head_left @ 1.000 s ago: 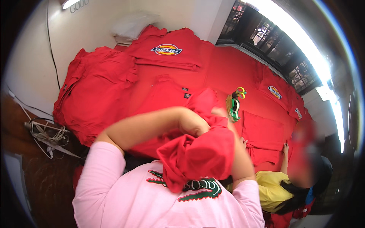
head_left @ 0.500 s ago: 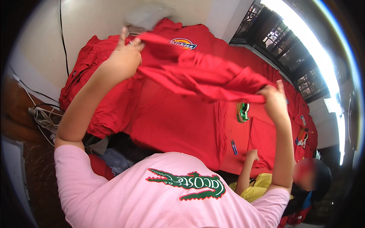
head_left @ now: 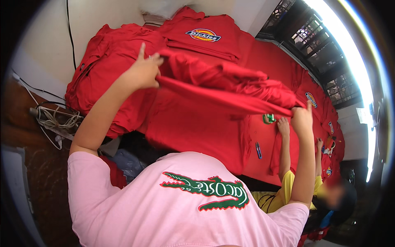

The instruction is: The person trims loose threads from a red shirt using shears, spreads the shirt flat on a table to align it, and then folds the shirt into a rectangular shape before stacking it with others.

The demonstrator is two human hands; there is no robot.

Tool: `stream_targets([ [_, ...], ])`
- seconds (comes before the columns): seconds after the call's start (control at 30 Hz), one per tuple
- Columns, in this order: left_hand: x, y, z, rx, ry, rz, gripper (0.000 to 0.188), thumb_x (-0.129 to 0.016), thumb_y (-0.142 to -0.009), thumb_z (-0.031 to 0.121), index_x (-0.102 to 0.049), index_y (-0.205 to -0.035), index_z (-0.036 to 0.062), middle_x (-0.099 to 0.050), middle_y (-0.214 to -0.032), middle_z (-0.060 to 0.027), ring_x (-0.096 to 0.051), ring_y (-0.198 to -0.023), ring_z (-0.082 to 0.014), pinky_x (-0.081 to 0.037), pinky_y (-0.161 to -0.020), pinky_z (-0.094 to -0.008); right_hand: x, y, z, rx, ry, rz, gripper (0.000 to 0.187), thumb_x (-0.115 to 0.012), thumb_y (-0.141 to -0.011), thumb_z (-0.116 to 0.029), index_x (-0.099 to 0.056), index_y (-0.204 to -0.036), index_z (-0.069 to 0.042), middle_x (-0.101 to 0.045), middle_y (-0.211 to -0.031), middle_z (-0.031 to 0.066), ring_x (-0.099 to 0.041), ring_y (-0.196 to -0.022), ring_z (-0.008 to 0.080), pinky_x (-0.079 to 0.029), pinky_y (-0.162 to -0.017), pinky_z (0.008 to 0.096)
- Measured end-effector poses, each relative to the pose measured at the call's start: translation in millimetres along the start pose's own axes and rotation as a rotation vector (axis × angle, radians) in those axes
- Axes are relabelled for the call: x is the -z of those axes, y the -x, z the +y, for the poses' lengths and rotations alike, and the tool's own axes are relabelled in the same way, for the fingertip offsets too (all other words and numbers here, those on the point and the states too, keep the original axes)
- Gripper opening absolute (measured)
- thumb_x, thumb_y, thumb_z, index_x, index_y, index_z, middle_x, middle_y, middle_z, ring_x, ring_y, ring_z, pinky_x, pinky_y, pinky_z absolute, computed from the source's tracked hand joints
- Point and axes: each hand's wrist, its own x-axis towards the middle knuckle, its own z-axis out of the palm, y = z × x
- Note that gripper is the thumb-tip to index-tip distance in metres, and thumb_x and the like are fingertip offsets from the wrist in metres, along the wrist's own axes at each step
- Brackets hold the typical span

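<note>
A red shirt (head_left: pixel 230 92), gathered in loose folds, is stretched in the air between my two hands. My left hand (head_left: pixel 142 72) pinches one end with the index finger lifted, at the upper left. At the right, my right hand (head_left: pixel 302 119) grips the other end, its index finger also pointing up. Below the held shirt, a flat red garment (head_left: pixel 193 142) lies spread on the red-covered table. Next to my left hand rises a heaped pile of red shirts (head_left: pixel 109 78). Beyond the held shirt sits a folded red shirt with a chest logo (head_left: pixel 230 43).
Blue thread snips (head_left: pixel 258 150) and a green tape roll (head_left: pixel 268 119) lie on the table at right. A co-worker in yellow (head_left: pixel 284 193) reaches over the table beside my right arm. Coiled cables (head_left: pixel 61 119) hang at the left; a barred window (head_left: pixel 306 37) stands at far right.
Both my hands have come lower and slightly nearer, bringing the shirt down and tauter along its near edge. The co-worker's hand has reached farther onto the table, and a second hand now shows.
</note>
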Motion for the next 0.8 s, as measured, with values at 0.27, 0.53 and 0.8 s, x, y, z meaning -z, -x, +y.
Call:
stream_targets([
  [0.27,-19,-12,7,-0.108,-0.070,0.059,0.047,-0.070,-0.086,0.053,-0.081,-0.100,0.0100,-0.061,-0.142,-0.0143,-0.042,-0.146,-0.0253,0.002,-0.124,-0.0688,-56,14,15,0.044,0.076,-0.169,0.021,-0.064,-0.085,-0.017,-0.076,-0.101,-0.013,-0.072,-0.087,0.0116,-0.072,-0.091,0.0293,-0.023,-0.124,0.0556],
  [0.53,-14,-15,18,0.123,0.227,0.114,0.072,-0.046,-0.101,0.063,-0.081,-0.094,-0.0003,-0.062,-0.138,-0.0187,-0.039,-0.149,-0.0289,0.009,-0.124,-0.0614,31,-8,3,-0.085,-0.134,-0.149,0.019,-0.063,-0.083,-0.014,-0.078,-0.093,-0.008,-0.072,-0.079,0.0159,-0.069,-0.083,0.0311,-0.021,-0.124,0.0506],
  [0.8,11,24,-30,0.053,1.231,-0.043,0.057,-0.065,-0.095,0.056,-0.072,-0.079,0.0024,-0.070,-0.083,-0.0010,-0.068,-0.087,-0.0156,-0.041,-0.110,-0.0420,34,26,34,-0.273,-1.770,0.079,0.025,-0.059,-0.101,-0.013,-0.071,-0.115,0.005,-0.072,-0.098,0.0038,-0.066,-0.087,0.0120,-0.052,-0.078,0.0293],
])
